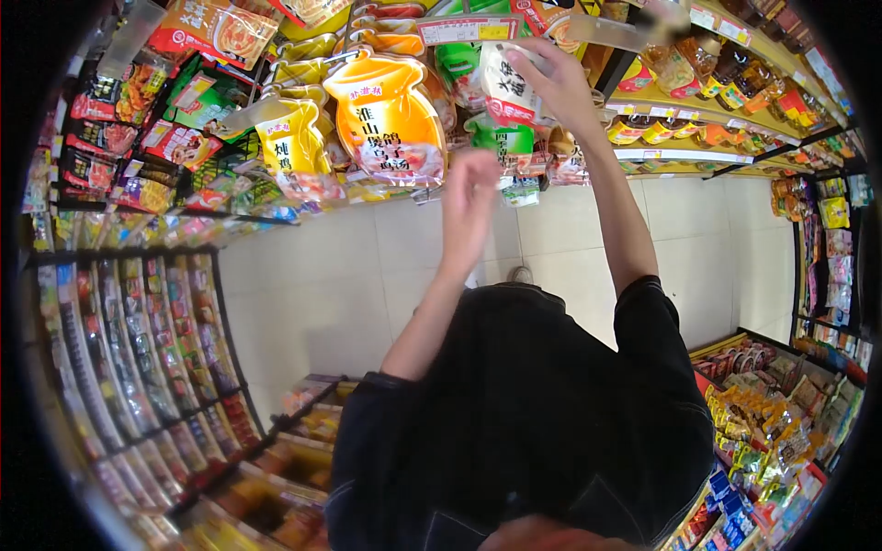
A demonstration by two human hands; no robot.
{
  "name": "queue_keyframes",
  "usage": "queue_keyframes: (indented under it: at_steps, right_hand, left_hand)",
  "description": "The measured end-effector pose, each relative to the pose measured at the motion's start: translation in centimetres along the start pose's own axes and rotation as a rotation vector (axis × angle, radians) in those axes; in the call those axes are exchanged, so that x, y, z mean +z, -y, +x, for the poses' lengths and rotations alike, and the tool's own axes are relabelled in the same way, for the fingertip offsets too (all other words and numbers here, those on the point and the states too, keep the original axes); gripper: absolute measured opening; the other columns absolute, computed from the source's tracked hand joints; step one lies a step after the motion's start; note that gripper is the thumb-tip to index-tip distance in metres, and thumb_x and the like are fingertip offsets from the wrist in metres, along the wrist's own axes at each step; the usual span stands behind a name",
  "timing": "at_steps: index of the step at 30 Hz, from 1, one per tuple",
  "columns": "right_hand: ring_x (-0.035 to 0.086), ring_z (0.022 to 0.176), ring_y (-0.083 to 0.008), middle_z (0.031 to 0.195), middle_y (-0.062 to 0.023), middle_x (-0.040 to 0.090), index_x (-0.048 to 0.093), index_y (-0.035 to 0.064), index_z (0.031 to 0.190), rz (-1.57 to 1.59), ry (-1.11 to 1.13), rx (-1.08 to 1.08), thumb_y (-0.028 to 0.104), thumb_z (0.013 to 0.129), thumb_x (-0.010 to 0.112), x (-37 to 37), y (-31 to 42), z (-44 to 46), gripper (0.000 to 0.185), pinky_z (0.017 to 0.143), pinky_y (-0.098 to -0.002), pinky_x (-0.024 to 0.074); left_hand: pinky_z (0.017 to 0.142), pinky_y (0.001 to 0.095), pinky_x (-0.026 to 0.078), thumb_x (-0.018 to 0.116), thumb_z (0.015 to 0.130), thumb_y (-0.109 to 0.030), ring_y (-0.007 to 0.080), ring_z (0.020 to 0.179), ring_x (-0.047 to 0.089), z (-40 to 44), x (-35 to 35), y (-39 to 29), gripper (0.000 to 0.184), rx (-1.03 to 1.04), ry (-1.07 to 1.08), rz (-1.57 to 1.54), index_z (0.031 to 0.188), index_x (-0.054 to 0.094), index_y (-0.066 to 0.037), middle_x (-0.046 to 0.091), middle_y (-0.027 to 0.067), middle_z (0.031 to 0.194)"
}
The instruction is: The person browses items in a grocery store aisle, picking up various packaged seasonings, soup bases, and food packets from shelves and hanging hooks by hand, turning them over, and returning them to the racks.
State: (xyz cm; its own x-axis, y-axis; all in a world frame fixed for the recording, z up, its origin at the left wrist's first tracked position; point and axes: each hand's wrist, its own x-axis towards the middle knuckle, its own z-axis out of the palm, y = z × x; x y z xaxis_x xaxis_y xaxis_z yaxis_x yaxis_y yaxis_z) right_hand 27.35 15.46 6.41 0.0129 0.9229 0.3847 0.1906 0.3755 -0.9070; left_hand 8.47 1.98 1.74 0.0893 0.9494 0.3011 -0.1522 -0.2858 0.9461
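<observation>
At the top of the head view, my right hand grips the upper right edge of a white packet with black Chinese characters and a red lower band. My left hand, smeared by motion, is raised just below a hanging green packet; its fingers cannot be made out clearly. To the left of my hands hang a large orange pot-shaped soup packet and a smaller yellow one. A price tag sits above the white packet.
Shelves of bottles run along the upper right. Packaged snacks fill a rack on the left and a bin at lower right. Pale floor tiles lie between the racks. More bagged goods hang at upper left.
</observation>
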Motion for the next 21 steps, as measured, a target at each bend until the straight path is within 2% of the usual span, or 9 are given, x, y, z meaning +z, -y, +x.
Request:
queue_keyframes:
  at_steps: [2, 3, 6, 7, 11, 15, 21]
  right_hand:
    - [0.066, 0.091, -0.0086, 0.098, -0.0064, 0.073, 0.070, -0.0016, 0.113, 0.041, -0.041, -0.094, 0.023, 0.099, 0.070, 0.9, -0.7, 1.4, 0.028, 0.079, -0.0244, 0.0530]
    - [0.071, 0.084, -0.0143, 0.101, -0.0114, 0.075, 0.071, 0.0005, 0.115, 0.058, -0.068, -0.089, 0.021, 0.092, 0.077, 1.3, -0.2, 1.5, 0.031, 0.075, -0.0305, 0.0551]
    - [0.072, 0.088, -0.0190, 0.102, -0.0117, 0.075, 0.071, 0.0007, 0.113, -0.156, -0.238, -0.270, 0.018, 0.090, 0.077, 2.5, 0.0, 1.9, 0.029, 0.078, -0.0328, 0.0554]
    - [0.070, 0.088, -0.0185, 0.105, -0.0115, 0.074, 0.071, 0.0004, 0.109, -0.147, -0.266, -0.320, 0.019, 0.089, 0.078, 2.9, 0.4, 2.0, 0.028, 0.080, -0.0327, 0.0531]
    - [0.070, 0.090, -0.0289, 0.099, -0.0129, 0.073, 0.072, -0.0013, 0.101, -0.226, -0.332, -0.457, 0.011, 0.085, 0.077, 4.0, 0.0, 2.9, 0.021, 0.080, -0.0336, 0.0522]
    - [0.068, 0.080, -0.0274, 0.092, -0.0117, 0.070, 0.074, -0.0007, 0.099, -0.232, -0.396, -0.563, 0.005, 0.082, 0.078, 4.7, 0.8, 3.5, 0.019, 0.073, -0.0329, 0.0527]
    - [0.067, 0.075, -0.0249, 0.089, -0.0114, 0.068, 0.073, -0.0025, 0.095, -0.225, -0.407, -0.567, -0.002, 0.079, 0.077, 4.7, 1.0, 3.1, 0.016, 0.068, -0.0317, 0.0518]
  left_hand:
    - [0.079, 0.0290, 0.049, 0.058, 0.104, -0.022, 0.0130, 0.094, 0.059, -4.4, -1.1, 0.7, 0.022, -0.231, 0.160, 0.210, 0.120, 0.060, -0.007, 0.062, 0.0003, 0.110]
    - [0.076, 0.0265, 0.047, 0.058, 0.104, -0.019, 0.0113, 0.091, 0.058, -6.2, -1.2, 0.7, 0.019, -0.355, 0.154, 0.193, 0.118, 0.060, -0.008, 0.061, 0.0002, 0.106]
    - [0.076, 0.0231, 0.046, 0.058, 0.103, -0.014, 0.0096, 0.088, 0.057, -12.0, -2.9, 3.1, 0.013, -0.639, 0.132, 0.156, 0.114, 0.063, -0.008, 0.062, -0.0002, 0.103]
    - [0.077, 0.0248, 0.047, 0.058, 0.104, -0.016, 0.0110, 0.088, 0.059, -13.9, -3.9, 4.2, 0.014, -0.677, 0.133, 0.163, 0.114, 0.063, -0.007, 0.063, 0.0012, 0.103]
    - [0.080, 0.0279, 0.050, 0.056, 0.105, -0.019, 0.0138, 0.088, 0.062, -18.7, -7.0, 5.6, 0.018, -0.755, 0.056, 0.154, 0.112, 0.064, -0.004, 0.066, 0.0041, 0.102]
    - [0.080, 0.0271, 0.049, 0.055, 0.104, -0.016, 0.0133, 0.088, 0.062, -18.4, -7.8, 4.3, 0.016, -0.769, -0.023, 0.126, 0.110, 0.064, -0.004, 0.065, 0.0036, 0.098]
    - [0.076, 0.0231, 0.046, 0.055, 0.105, -0.018, 0.0085, 0.086, 0.057, -18.7, -7.6, 4.2, 0.014, -0.808, -0.040, 0.103, 0.111, 0.063, -0.008, 0.063, -0.0007, 0.096]
